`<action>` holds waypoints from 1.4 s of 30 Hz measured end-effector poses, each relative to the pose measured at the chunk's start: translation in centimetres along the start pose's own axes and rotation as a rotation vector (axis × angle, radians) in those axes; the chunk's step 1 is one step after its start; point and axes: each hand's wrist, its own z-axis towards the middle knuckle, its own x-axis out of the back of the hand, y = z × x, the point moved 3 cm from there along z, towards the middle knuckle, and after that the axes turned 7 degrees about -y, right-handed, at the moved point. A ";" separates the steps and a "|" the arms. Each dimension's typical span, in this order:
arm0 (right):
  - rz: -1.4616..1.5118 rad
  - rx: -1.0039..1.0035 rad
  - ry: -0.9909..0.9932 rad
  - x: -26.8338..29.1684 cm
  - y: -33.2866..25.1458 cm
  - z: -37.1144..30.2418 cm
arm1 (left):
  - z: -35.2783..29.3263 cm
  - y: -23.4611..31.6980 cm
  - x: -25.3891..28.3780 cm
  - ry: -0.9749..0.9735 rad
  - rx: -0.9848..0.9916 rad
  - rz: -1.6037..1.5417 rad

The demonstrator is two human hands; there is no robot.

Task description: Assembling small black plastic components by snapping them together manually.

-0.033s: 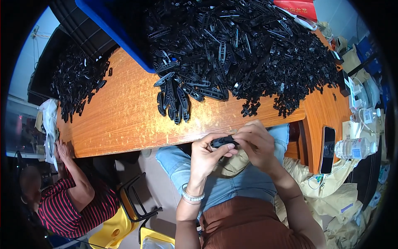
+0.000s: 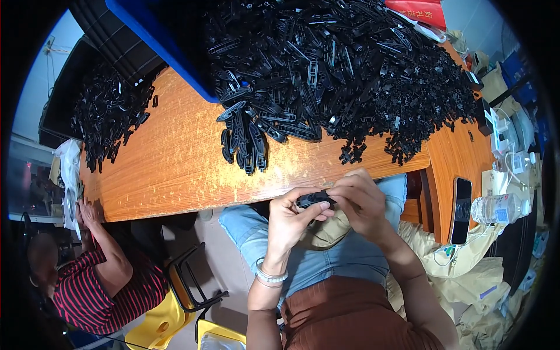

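Above my lap, just off the table's near edge, my left hand is closed round a black elongated plastic part, thumb on the near side and forefinger along the far side. My right hand has its fingertips pinched at the right end of that same part. Whether a smaller piece sits between those fingertips is hidden. Beyond my hands, similar long black plastic parts lie fanned out at the near edge of a big heap. Small black clips make up the heap's right side.
The wooden table carries a blue bin tipped beside the heap and another black-part pile at left. A phone and plastic bottle are at right. A co-worker in a striped shirt sits left, near a yellow chair.
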 end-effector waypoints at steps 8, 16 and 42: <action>0.210 -0.289 -0.056 -0.5 1.3 -1.5 | 0.1 -1.5 1.1 0.002 -0.028 0.166; 0.577 -0.564 -0.142 -2.0 3.5 -4.4 | 0.2 -2.1 1.4 -0.095 0.008 0.217; -0.516 -0.179 -0.036 3.6 8.9 -0.6 | 4.3 1.5 5.5 0.718 -0.643 1.180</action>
